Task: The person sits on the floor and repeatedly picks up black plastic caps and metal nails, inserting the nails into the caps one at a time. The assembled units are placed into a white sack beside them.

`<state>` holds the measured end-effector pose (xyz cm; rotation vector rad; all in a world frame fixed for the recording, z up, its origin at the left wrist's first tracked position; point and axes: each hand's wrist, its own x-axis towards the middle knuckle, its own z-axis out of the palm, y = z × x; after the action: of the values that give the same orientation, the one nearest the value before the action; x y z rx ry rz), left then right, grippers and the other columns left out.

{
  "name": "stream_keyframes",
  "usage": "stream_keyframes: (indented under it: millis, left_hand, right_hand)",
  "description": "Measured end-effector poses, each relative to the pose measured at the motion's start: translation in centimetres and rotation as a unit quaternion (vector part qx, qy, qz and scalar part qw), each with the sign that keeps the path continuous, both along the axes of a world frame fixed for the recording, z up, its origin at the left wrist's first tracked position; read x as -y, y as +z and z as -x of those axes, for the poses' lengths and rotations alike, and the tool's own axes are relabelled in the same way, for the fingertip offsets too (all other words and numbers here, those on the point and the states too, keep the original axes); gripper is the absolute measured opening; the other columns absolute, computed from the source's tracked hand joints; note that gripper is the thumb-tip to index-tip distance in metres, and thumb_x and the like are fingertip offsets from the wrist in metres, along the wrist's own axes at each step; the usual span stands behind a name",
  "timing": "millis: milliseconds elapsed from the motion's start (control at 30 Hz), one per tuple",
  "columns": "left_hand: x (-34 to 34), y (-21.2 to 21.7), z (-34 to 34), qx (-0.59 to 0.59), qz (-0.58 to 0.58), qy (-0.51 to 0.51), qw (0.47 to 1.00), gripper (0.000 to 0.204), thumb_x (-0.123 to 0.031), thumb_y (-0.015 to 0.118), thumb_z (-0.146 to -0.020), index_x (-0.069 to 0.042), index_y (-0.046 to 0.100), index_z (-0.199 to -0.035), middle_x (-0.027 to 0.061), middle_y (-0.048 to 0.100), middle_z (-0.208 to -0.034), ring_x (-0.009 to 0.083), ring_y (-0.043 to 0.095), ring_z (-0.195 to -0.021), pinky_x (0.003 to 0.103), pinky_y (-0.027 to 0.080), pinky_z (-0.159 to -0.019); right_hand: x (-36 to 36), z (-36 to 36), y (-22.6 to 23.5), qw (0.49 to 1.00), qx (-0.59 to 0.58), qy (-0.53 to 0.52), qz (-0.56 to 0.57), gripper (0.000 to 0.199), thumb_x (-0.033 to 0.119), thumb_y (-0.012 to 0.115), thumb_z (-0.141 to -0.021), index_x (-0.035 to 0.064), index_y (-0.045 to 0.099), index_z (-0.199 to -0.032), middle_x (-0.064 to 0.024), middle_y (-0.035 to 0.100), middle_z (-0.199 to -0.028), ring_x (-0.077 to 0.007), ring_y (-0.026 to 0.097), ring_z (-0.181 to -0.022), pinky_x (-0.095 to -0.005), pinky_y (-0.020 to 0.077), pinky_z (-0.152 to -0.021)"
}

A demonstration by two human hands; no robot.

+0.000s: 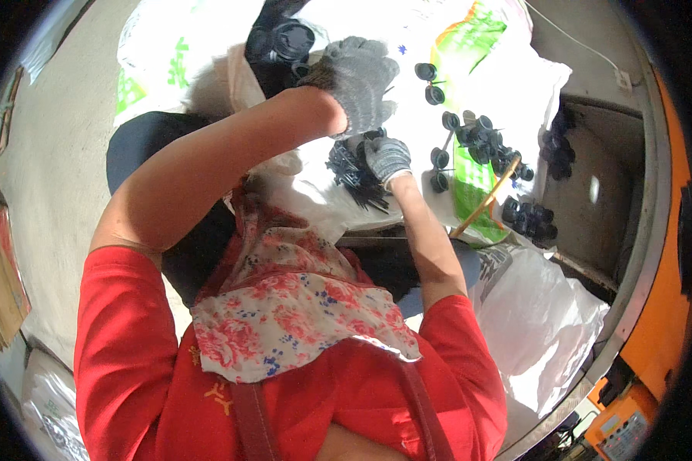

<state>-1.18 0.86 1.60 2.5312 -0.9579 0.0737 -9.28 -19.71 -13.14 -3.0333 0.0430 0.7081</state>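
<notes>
My left hand (354,83), in a grey knit glove, is raised over the white sheeting, with its back up, its fingers stretched out and its thumb apart. I see nothing in it. Beside its wrist side are black round plastic parts (292,40) in a dark heap. Nearer to me, my right hand (390,159), also gloved, has its fingers curled at a bundle of thin black plastic runners (355,175). The fingertips are partly hidden, and a small black piece shows just above them.
Black round caps (480,140) on thin stems lie in clusters to the right, across white and green plastic sheeting (477,198). A wooden stick (484,198) rests among them. Further right stand a grey bin (603,177) and an orange machine (653,323). A clear plastic bag (546,315) sits below.
</notes>
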Motion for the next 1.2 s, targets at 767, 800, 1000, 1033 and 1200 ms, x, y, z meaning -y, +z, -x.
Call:
stream_keyframes:
  millis: [767, 800, 1000, 1033, 1200]
  left_hand:
    - [2.0, 0.7, 1.8, -0.647, 0.436, -0.124, 0.613, 0.047, -0.022, 0.067, -0.083, 0.002, 0.051, -0.12, 0.0138, 0.062, -0.105, 0.0237, 0.063, -0.093, 0.029, 0.055, -0.075]
    - [1.9, 0.7, 1.8, -0.618, 0.431, -0.129, 0.644, 0.046, -0.022, 0.066, -0.083, 0.001, 0.051, -0.12, 0.0132, 0.062, -0.105, 0.0228, 0.063, -0.093, 0.031, 0.055, -0.076]
    - [1.2, -0.8, 1.7, -0.699, 0.343, -0.23, 0.584, 0.062, -0.033, 0.077, -0.07, 0.006, 0.053, -0.113, 0.021, 0.059, -0.105, 0.0243, 0.058, -0.103, 0.037, 0.056, -0.076]
    - [1.1, 0.7, 2.1, -0.567, 0.198, -0.165, 0.782, 0.047, -0.019, 0.074, -0.07, 0.005, 0.057, -0.106, 0.0203, 0.061, -0.098, 0.0259, 0.061, -0.095, 0.038, 0.054, -0.075]
    - [2.2, 0.5, 3.8, 0.043, 0.068, -0.15, 0.985, 0.014, -0.013, 0.058, -0.076, -0.005, 0.058, -0.088, 0.0158, 0.059, -0.088, 0.0316, 0.061, -0.08, 0.037, 0.05, -0.071]
  right_hand:
    - [0.6, 3.5, 17.1, 0.894, 0.307, 0.015, -0.325, 0.037, 0.013, 0.067, -0.078, 0.0042, 0.058, -0.113, -0.0152, 0.06, -0.107, -0.0287, 0.057, -0.102, -0.0414, 0.0427, -0.091]
    - [0.7, 2.9, 16.9, 0.893, 0.369, 0.113, -0.231, 0.038, 0.015, 0.066, -0.076, 0.005, 0.059, -0.113, -0.0147, 0.059, -0.109, -0.0309, 0.054, -0.106, -0.0445, 0.0391, -0.093]
    - [-0.9, 2.3, 18.7, 0.88, 0.393, 0.26, -0.053, 0.034, 0.019, 0.063, -0.069, 0.0057, 0.061, -0.1, -0.0094, 0.056, -0.115, -0.0305, 0.045, -0.116, -0.0497, 0.0283, -0.099]
    - [-1.1, 2.3, 19.0, 0.883, 0.374, 0.279, -0.041, 0.032, 0.019, 0.063, -0.068, 0.0058, 0.061, -0.097, -0.0084, 0.056, -0.115, -0.03, 0.044, -0.115, -0.0502, 0.0279, -0.1]
    - [-0.6, 2.0, 19.3, 0.868, -0.015, -0.21, -0.45, 0.02, 0.019, 0.061, -0.073, 0.0005, 0.062, -0.081, -0.0097, 0.062, -0.068, -0.0185, 0.059, -0.062, -0.0281, 0.0494, -0.07]
